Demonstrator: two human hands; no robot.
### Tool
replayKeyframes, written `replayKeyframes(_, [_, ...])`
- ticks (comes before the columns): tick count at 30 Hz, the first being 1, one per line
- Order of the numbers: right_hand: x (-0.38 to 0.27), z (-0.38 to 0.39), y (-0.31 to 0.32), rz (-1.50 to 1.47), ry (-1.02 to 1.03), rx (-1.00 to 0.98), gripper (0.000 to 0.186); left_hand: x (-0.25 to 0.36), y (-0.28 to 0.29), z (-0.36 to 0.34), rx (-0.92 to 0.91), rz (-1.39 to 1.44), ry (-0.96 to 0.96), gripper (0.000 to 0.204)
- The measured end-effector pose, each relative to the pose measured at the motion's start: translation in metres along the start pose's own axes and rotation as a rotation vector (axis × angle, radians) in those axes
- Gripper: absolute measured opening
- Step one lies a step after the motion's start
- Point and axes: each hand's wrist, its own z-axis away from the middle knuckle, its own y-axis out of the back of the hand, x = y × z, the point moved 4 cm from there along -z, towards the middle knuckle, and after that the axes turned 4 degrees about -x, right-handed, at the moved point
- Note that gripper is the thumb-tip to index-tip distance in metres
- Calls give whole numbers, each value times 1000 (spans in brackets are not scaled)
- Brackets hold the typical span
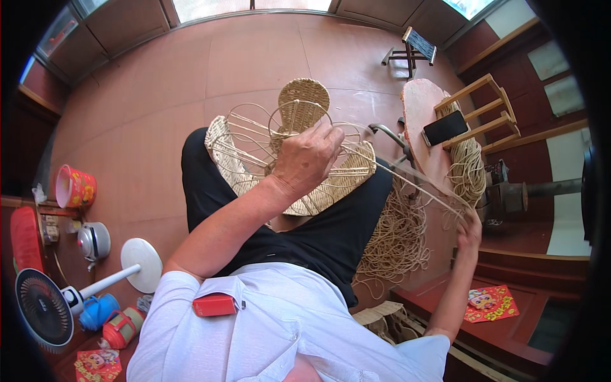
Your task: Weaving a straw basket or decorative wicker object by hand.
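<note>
Only the head cam here, looking straight down at my lap. My left hand [307,159] is closed over the top of the half-woven basket frame [289,159] resting on my knees, fingers curled around the wire ribs near the middle. My right hand [470,230] is out to the side, pinched shut on the straw cord [407,181], which runs taut from the frame across to it. The way I see it, the trick at this step is keeping that strand tight and level while the left hand pins the frame so the ribs don't spring, then packing each pass snug against the woven band already on the rim.

The loose pile of cord [398,239] sits just beside my right leg, and another coil [468,169] hangs off the wooden stool [484,111], with a phone [445,127] on the pink board [417,108] next to it.

Containers: a red bucket [75,186] on my left, can't tell what's in it. A small metal kettle [93,240] with its lid on, plus a blue flask [98,311] and a red flask [121,328] by the fan [44,309], all closed.
</note>
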Motion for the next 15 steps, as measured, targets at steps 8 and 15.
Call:
replayKeyframes(8, [22,66,284,204,-70,665,14,-23,13,14,93,249,53,15])
replayKeyframes(15, [99,27,-16,1159,412,38,60,-25,25,19,100,234,167,15])
